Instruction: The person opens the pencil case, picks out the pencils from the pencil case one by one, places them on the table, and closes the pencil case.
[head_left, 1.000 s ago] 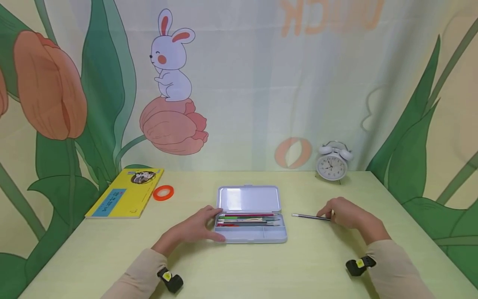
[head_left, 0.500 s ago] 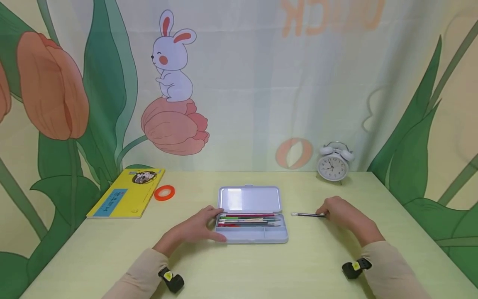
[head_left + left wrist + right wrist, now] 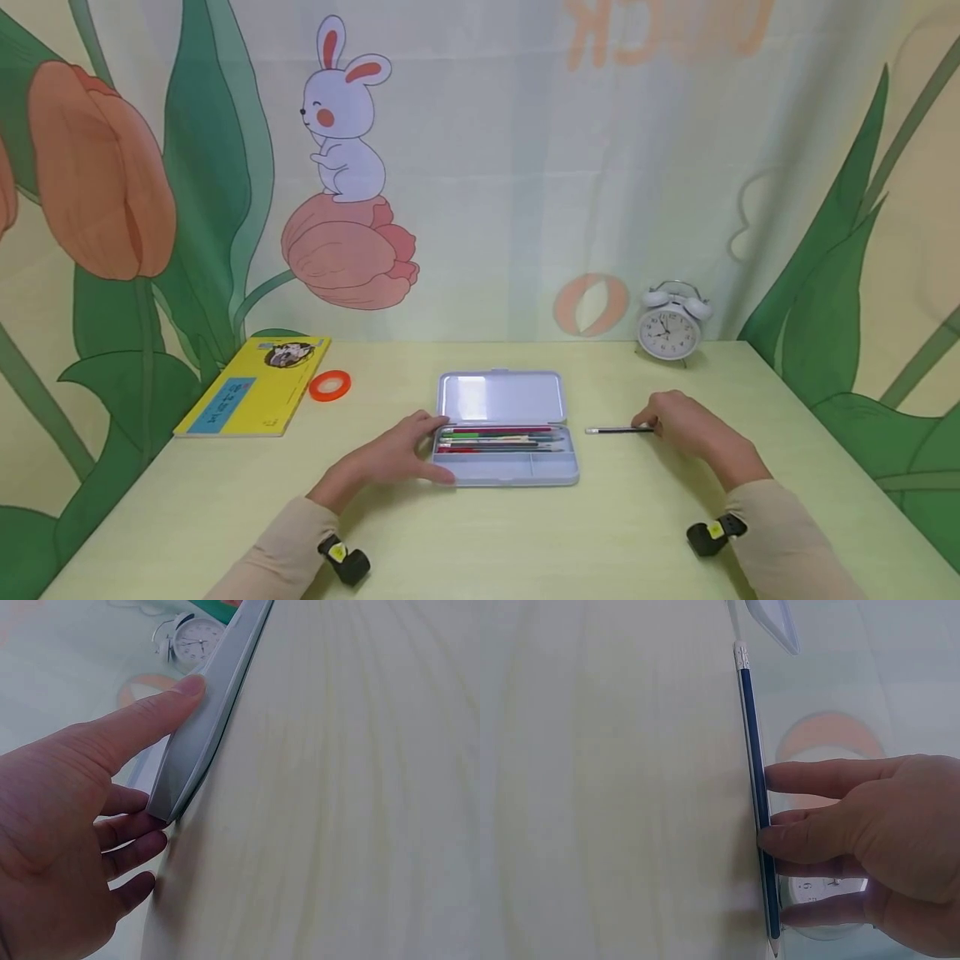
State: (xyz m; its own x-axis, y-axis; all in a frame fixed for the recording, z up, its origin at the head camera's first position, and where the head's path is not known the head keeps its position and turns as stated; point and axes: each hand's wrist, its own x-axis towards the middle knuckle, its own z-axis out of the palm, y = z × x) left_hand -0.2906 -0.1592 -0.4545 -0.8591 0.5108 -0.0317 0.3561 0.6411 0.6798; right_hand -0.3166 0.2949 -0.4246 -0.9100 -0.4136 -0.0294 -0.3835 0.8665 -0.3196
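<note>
An open pale pencil case (image 3: 487,479) lies on the table with several pencils (image 3: 498,439) in its long back compartment. My left hand (image 3: 393,454) grips its left end, thumb at the front edge and fingers toward the back; the left wrist view shows the thumb pressed on the case's side (image 3: 199,735). Right of the case, my right hand (image 3: 690,429) holds a dark pencil (image 3: 618,431) by its right part, the white eraser end toward the case. In the right wrist view, thumb and fingers pinch the dark blue pencil (image 3: 754,735), its sharpened tip past the hand.
A yellow book (image 3: 262,392) lies at the back left, with a roll of orange tape (image 3: 330,386) beside its right edge. A white alarm clock (image 3: 669,333) stands at the back right. Behind the table hangs a printed curtain (image 3: 480,167).
My right hand has shifted slightly left, and the pencil in it has turned from a slight slant to nearly level with the case's long side. The left hand keeps its place.
</note>
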